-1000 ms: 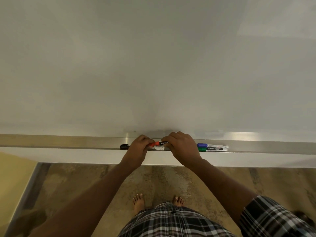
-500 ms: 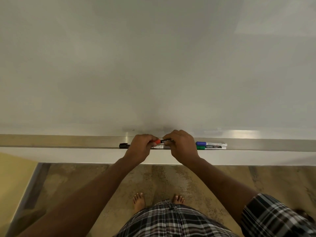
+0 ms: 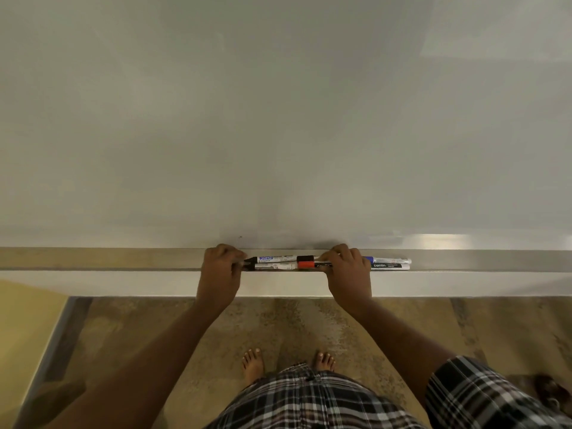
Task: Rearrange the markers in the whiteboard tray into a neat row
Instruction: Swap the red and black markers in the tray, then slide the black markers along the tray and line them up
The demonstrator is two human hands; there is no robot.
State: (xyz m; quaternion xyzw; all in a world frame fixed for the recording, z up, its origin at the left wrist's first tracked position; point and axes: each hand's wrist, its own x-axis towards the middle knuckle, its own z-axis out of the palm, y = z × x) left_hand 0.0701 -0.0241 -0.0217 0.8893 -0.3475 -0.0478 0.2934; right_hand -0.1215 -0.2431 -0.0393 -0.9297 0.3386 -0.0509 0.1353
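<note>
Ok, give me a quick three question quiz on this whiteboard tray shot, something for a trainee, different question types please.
1. True or false: the red-capped marker lies between the two hands.
2. Which hand covers the caps of the blue marker and the marker beneath it: A left hand, B right hand?
3. Fill in: the markers lie in the metal ____ under the whiteboard.

Key: 1 true; 2 B; 3 tray.
</note>
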